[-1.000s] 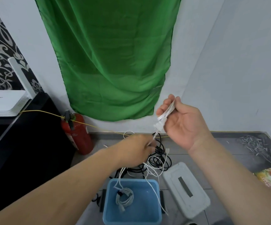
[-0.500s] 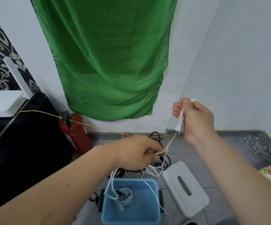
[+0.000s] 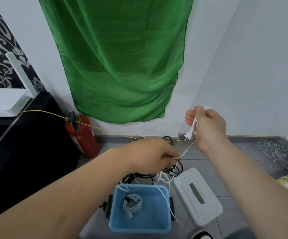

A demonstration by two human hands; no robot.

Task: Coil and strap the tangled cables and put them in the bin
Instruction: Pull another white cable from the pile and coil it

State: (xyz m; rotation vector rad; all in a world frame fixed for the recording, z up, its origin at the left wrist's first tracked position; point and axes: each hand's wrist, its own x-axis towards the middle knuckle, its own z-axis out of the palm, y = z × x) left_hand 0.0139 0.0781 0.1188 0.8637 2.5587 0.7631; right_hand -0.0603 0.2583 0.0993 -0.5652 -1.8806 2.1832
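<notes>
My right hand (image 3: 207, 128) is raised and grips the plug end of a thin white cable (image 3: 188, 146); its two-pin plug (image 3: 189, 134) hangs below my fingers. The cable runs down left to my left hand (image 3: 150, 155), which pinches it. Below, the rest of the white cable trails in loose loops over a tangle of black cables (image 3: 167, 171) on the floor and across the blue bin (image 3: 115, 214). Inside the bin lies one coiled grey-white cable (image 3: 132, 203) bound with a black strap.
The bin's white lid (image 3: 198, 195) lies on the grey tiles to its right. A red fire extinguisher (image 3: 83, 135) stands by the wall, with a yellow wire (image 3: 105, 131) running past it. A black cabinet (image 3: 27, 144) bearing a white router is left. Metal scraps (image 3: 269, 150) lie right.
My right hand moved right and slightly up with the plug end, drawing the white cable taut. My left hand slid down along the cable, still pinching it. The view shifted slightly.
</notes>
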